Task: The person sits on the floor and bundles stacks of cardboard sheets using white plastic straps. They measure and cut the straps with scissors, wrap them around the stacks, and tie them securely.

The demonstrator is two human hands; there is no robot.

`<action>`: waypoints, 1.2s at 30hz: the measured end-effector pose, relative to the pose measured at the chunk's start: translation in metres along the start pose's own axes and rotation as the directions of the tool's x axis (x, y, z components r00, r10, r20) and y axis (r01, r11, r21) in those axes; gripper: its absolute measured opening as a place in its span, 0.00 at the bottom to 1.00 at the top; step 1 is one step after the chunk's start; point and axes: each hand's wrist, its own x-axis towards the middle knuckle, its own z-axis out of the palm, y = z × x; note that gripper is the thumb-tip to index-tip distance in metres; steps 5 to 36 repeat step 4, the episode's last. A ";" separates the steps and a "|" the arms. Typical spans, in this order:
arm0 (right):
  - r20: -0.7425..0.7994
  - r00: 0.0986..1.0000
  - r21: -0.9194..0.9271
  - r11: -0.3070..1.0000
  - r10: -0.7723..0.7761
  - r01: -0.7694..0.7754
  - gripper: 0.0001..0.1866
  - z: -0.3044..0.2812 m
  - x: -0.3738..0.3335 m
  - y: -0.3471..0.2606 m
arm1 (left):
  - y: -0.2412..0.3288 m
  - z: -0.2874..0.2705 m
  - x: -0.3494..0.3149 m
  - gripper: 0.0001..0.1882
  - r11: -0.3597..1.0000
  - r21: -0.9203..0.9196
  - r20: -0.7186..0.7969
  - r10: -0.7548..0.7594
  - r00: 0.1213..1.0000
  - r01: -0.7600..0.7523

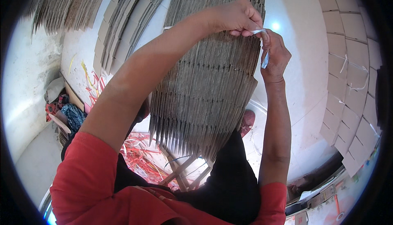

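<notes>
A thick row of flattened brown cardboard pieces [208, 81] stands on edge in front of me and between my legs. Over its far right part, both my hands are raised close together. My left hand [241, 18] reaches across the row and pinches a narrow whitish plastic strap [265, 59] between thumb and fingers. The same strap runs into my right hand [276, 55], whose fingers are bent round it beside the row's right edge. Its short tail hangs down by the right palm. Part of the strap is hidden behind the fingers.
Flat cardboard bundles [348, 69] tied with white strap lie on the right. More cardboard stacks [123, 16] stand at the far left. Red and white strap scraps [141, 155] and a wooden frame [180, 174] are below the row. Cloth items [71, 116] lie by the left wall.
</notes>
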 end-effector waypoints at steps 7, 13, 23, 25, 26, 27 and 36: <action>0.036 0.994 -0.013 0.995 0.102 -0.102 0.13 0.000 -0.004 0.000 | -0.014 -0.010 -0.012 0.14 0.577 0.794 -0.043 0.367 0.929 -0.191; 0.036 0.994 -0.013 0.995 0.102 -0.102 0.13 0.000 -0.004 0.000 | -0.014 -0.010 -0.012 0.14 0.577 0.794 -0.043 0.367 0.929 -0.191; 0.036 0.994 -0.013 0.995 0.102 -0.102 0.13 0.000 -0.004 0.000 | -0.014 -0.010 -0.012 0.14 0.577 0.794 -0.043 0.367 0.929 -0.191; 0.036 0.994 -0.013 0.995 0.102 -0.102 0.13 0.000 -0.004 0.000 | -0.014 -0.010 -0.012 0.14 0.577 0.794 -0.043 0.367 0.929 -0.191; 0.036 0.994 -0.013 0.995 0.102 -0.102 0.13 0.000 -0.004 0.000 | -0.014 -0.010 -0.012 0.14 0.577 0.794 -0.043 0.367 0.929 -0.191; 0.036 0.994 -0.013 0.995 0.102 -0.102 0.13 0.000 -0.004 0.000 | -0.014 -0.010 -0.012 0.14 0.577 0.794 -0.043 0.367 0.929 -0.191; 0.036 0.994 -0.013 0.995 0.102 -0.102 0.13 0.000 -0.004 0.000 | -0.014 -0.010 -0.012 0.14 0.577 0.794 -0.043 0.367 0.929 -0.191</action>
